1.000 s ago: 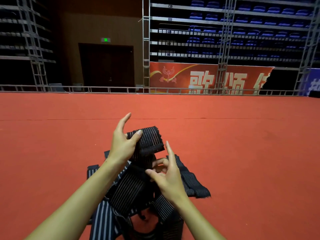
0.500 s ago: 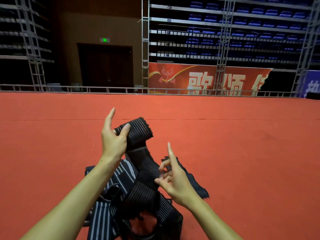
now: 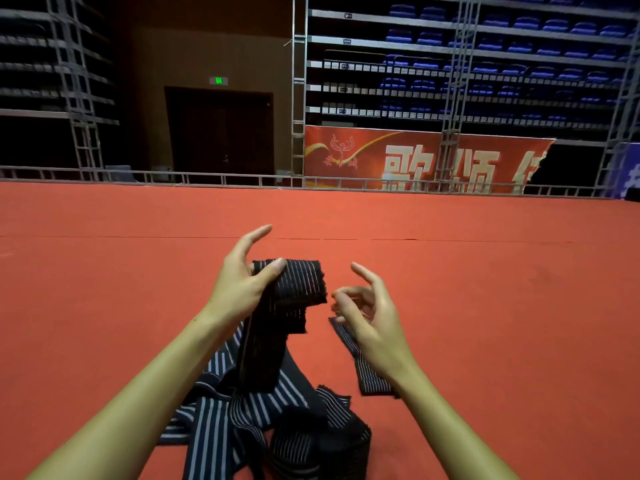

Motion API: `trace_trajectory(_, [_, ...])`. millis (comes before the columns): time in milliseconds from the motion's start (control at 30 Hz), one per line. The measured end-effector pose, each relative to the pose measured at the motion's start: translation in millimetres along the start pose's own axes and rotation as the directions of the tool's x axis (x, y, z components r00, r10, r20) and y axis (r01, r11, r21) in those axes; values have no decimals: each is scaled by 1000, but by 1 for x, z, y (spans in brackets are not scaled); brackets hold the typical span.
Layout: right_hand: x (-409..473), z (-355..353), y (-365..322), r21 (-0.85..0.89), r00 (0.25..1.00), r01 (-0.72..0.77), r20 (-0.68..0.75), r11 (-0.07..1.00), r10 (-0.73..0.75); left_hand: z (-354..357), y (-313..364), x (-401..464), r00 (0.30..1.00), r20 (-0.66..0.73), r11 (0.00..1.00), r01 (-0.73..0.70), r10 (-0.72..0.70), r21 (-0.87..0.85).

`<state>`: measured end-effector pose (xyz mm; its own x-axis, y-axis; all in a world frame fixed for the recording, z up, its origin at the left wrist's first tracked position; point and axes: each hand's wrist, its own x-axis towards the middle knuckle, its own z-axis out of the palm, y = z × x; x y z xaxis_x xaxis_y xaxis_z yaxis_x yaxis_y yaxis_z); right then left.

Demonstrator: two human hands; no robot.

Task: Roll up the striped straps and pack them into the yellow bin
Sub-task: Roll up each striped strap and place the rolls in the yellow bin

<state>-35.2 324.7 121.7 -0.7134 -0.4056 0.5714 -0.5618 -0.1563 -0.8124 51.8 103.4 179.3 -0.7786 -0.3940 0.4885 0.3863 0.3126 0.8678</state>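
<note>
Left hand (image 3: pixel 239 289) pinches a half-wound roll (image 3: pixel 294 284) of striped strap between thumb and fingers, its tail hanging toward the loose straps (image 3: pixel 242 410) heaped at six o'clock. Right hand (image 3: pixel 369 313), at three o'clock of the roll, hovers empty, fingers loosely curled. Soft, light and limp by the look of it, the elastic webbing seems best held across the roll's flat sides. Red carpet floor (image 3: pixel 485 289) spreads to railings and empty blue seats at twelve o'clock. No yellow bin in sight.
</note>
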Motion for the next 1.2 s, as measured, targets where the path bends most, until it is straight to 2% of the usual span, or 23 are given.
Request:
trace_trajectory(100, [3, 11, -18, 4, 999, -11, 34, 1000, 10, 8, -2, -8, 995, 69, 997, 73, -71, -33])
trace_trajectory(300, [1, 22, -18, -111, 998, 33, -43, 993, -38, 13, 2, -12, 981, 149, 986, 140, -125, -95])
trace_trajectory(467, [4, 17, -29, 34, 997, -7, -80, 999, 10, 14, 15, -19, 969, 211, 985, 148, -127, -86])
trace_trajectory(567, [5, 15, -29, -4, 991, -15, -131, 1000, 15, 16, 19, -26, 974, 187, 987, 142, -126, -74])
trace_trajectory(733, [0, 16, -26, -16, 987, -36, -160, 999, 33, 17, 15, -25, 965, 176, 968, 217, -194, -125])
trace_trajectory(833, [-4, 13, -26, -67, 992, 6, -124, 998, -14, 16, 14, -24, 964, 163, 967, 229, -210, -108])
trace_trajectory(967, [-8, 14, -30, -46, 996, 65, -64, 997, -68, 15, 12, -19, 956, 178, 954, 259, -232, -153])
trace_trajectory(1100, [-10, 12, -29, -175, 986, 139, -65, 975, -152, 17, 14, -17, 941, 217, 926, 308, -261, -220])
trace_trajectory(1200, [-13, 10, -27, -316, 965, 255, 30, 914, -259, 17, 15, -15, 920, 224, 887, 376, -322, -268])
